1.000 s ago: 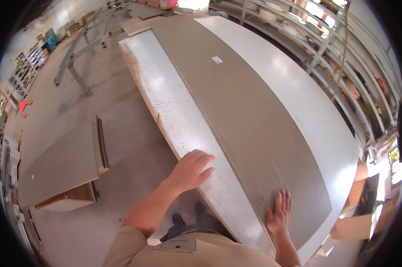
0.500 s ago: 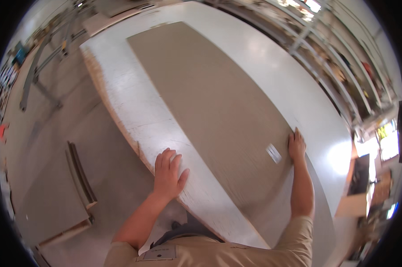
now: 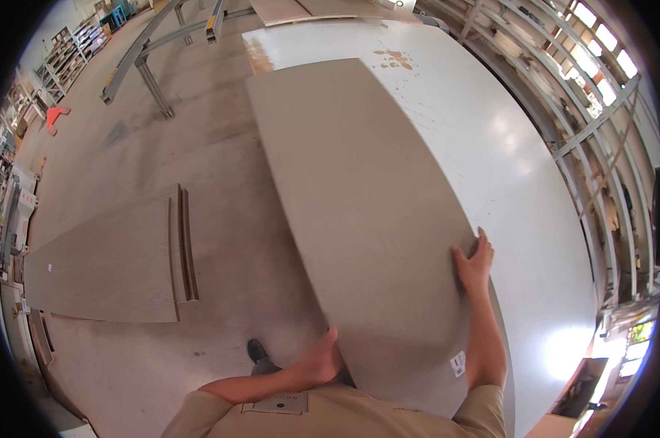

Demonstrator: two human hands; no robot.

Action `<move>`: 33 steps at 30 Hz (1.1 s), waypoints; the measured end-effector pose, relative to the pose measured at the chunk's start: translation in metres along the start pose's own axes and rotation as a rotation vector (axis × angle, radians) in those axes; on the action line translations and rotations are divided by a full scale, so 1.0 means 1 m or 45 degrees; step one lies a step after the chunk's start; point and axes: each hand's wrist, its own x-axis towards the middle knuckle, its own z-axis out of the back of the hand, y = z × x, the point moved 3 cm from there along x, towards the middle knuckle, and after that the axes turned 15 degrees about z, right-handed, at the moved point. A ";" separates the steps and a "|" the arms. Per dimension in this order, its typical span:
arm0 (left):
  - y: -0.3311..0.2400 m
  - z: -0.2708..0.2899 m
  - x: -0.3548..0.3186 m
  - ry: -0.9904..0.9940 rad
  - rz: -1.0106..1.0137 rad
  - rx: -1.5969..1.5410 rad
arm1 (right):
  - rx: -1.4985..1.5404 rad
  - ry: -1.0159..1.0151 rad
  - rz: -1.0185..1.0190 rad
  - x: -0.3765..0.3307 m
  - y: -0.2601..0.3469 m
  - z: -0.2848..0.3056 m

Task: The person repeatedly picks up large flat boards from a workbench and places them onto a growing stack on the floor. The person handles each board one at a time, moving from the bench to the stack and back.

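— Two hands on one board, is that right? Start at the left and work across.

— Far left first: a stack of grey boards (image 3: 107, 266) lies flat on the concrete floor (image 3: 220, 168), with a few thin strips on edge along its right side. Past it, up toward the top, a metal frame (image 3: 151, 62) stands on the floor, and shelving (image 3: 67, 58) runs along the far wall.

— And the left hand?

— The left hand (image 3: 321, 361) comes in low, near the person's chest. It grips the near left edge of the big grey board (image 3: 359, 219), thumb on top; the other fingers go under the edge where I cannot see them. A dark shoe (image 3: 257, 352) shows on the floor just left of it.

— Where does that board sit?

— It lies on a large white table (image 3: 520, 182), well apart from the stack. Its left edge hangs out past the table over the floor, and its near end reaches the person's shirt. A small white label (image 3: 458, 363) is stuck near the close right corner.

— The right hand?

— The right hand (image 3: 474, 263) is at the board's right edge, fingers spread and pressed flat on its top face, the thumb pointing back to the left. Whether it curls round the edge I cannot tell.

— Further right?

— Bare white table, then metal racking (image 3: 607, 124) along the wall.
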 end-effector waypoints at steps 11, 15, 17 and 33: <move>-0.017 0.071 -0.147 -0.031 -0.026 -0.470 | 0.182 0.116 0.232 0.004 0.252 -0.063; -0.018 0.126 -0.207 0.102 -0.298 -0.576 | 0.186 0.231 0.323 -0.008 0.363 -0.105; -0.020 0.148 -0.240 0.036 -0.411 -0.649 | 0.297 0.231 0.518 -0.016 0.424 -0.129; -0.120 0.353 -0.432 -0.730 -1.511 -1.094 | 0.114 0.736 1.213 0.020 0.563 -0.221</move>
